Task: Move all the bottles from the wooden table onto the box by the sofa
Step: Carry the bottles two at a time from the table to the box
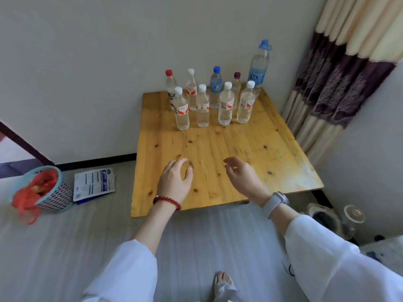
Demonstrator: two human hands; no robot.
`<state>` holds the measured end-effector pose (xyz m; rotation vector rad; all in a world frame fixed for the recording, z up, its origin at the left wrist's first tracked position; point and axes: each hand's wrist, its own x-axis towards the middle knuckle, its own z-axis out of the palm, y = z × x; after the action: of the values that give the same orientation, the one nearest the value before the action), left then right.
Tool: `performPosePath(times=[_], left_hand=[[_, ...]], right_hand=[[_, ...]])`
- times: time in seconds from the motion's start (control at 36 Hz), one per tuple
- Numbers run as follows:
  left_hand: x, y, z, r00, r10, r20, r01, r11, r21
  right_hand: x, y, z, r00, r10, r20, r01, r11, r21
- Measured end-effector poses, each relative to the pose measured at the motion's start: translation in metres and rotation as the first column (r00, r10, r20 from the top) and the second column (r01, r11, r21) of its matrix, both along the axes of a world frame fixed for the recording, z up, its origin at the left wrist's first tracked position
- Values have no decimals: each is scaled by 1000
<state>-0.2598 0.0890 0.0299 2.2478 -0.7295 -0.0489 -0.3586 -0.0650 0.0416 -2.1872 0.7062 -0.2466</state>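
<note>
Several clear plastic bottles stand upright in two rows at the far end of the wooden table (239,153). The front row has white-capped bottles, the leftmost (181,110) and the rightmost (246,104) among them. Behind stand a red-capped bottle (170,83), a blue-capped bottle (215,88) and a tall blue-capped bottle (259,64) at the back right. My left hand (175,179) and my right hand (242,173) hover over the near half of the table, fingers loosely curled, holding nothing. The box and the sofa are out of view.
A basket (56,197) with red plastic inside stands on the floor to the left, with a printed packet (93,184) beside it. A curtain (322,88) hangs at the right. A kettle (325,216) and a glass lid (354,214) sit below the table's right corner.
</note>
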Motion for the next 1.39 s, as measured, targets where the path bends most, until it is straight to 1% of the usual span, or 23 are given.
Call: performPosePath(times=[0.14,0.25,0.33,0.42,0.47,0.56,0.61,0.69,0.75,0.81,0.89,1.0,1.08,1.19,1.31,1.39], left_hand=[[82,-52,4,998,58,-9,-58,998,-32],[150,-87,-2,996,84,-15,-85,995,-49],[205,-114,-8,996,89,-14,-90,993,-73],[261,-141,-19,993,95,-69,-101,990,-96],[292,-157,-25,986,110,-121,-124,985,-119],[330,-182,-31,975,132,-178,-158,977,-145],[352,-197,-40,972,105,-208,-141,976,-168],[372,-214,-56,970,54,-235,-96,980,-174],[377,-221,-63,967,74,-243,-123,973,-193],[380,-223,-68,968,100,-231,-157,957,-243],[385,-226,-75,980,83,-183,-137,944,-302],[389,-231,-76,988,53,-147,-94,952,-292],[382,-226,-76,997,-20,-80,-2,966,-258],[360,-213,-61,993,-120,15,120,952,-282],[324,-199,-43,974,-221,48,224,917,-329],[285,-190,-40,951,-308,37,303,897,-322]], right_hand=[[92,-57,3,1000,17,14,-17,1000,-10],[166,-97,1,996,-60,69,56,997,56],[219,-120,-2,988,-102,115,94,993,78],[270,-140,-9,980,-144,137,135,988,73],[299,-152,-17,979,-164,119,160,986,47],[336,-170,-30,986,-152,74,150,988,31],[358,-180,-38,987,-143,73,140,989,43],[383,-190,-50,985,-154,78,146,985,92],[394,-194,-60,981,-177,75,166,977,134],[402,-195,-65,979,-188,83,175,974,142],[407,-194,-67,979,-175,107,162,980,115],[399,-186,-65,975,-193,106,183,978,96],[380,-181,-64,973,-213,85,207,975,78],[344,-172,-53,977,-213,33,213,977,3],[291,-158,-38,961,-265,83,267,964,-19],[243,-144,-25,947,-304,106,311,949,-56]])
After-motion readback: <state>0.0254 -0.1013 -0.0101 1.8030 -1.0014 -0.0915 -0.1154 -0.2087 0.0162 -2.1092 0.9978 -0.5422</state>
